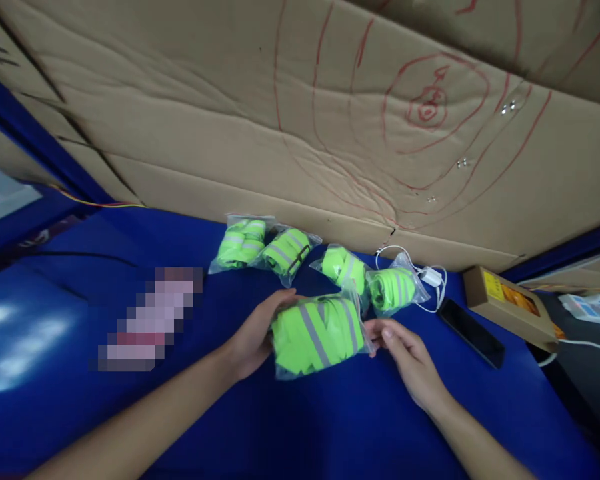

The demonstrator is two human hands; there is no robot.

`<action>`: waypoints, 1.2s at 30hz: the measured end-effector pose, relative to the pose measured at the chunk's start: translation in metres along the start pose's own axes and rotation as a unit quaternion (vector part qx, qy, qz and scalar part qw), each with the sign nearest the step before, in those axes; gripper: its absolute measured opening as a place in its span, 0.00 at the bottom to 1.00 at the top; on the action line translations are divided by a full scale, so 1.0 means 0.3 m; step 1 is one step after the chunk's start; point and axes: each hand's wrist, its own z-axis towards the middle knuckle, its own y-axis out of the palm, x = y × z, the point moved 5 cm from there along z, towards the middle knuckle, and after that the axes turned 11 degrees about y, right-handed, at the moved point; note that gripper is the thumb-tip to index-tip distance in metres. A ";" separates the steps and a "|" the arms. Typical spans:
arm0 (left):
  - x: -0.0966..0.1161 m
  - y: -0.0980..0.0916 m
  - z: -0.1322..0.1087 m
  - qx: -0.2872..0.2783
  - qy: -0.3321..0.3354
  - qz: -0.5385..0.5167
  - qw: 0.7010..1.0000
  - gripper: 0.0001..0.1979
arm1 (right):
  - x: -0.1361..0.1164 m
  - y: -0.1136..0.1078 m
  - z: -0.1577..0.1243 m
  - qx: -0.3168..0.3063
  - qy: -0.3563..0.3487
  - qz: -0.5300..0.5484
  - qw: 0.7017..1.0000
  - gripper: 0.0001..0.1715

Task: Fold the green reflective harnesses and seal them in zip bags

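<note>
A clear plastic bag (317, 337) packed with folded neon-green material with silver reflective stripes is held above the blue table. My left hand (257, 333) grips its left side, the fingers partly hidden behind the bag. At the bag's right edge, my right hand (405, 353) pinches the loose clear plastic between thumb and fingers. Just beyond it, similar bags stand in a row: a left bag (243, 243), a second bag (289, 253) with a dark buckle-like piece, a third bag (344, 270) and a right bag (394, 287).
A large cardboard panel (205, 87) with red drawn rings backs the blue table (220, 420). Right of the bags are a white cable (433, 277), a black phone (473, 333) and a cardboard box (510, 307). A pixelated item (153, 320) lies at left.
</note>
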 end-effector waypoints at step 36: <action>-0.075 0.146 -0.153 -0.150 0.488 0.546 0.664 0.08 | -0.010 0.160 -0.041 -0.129 -0.018 -0.099 0.987 0.12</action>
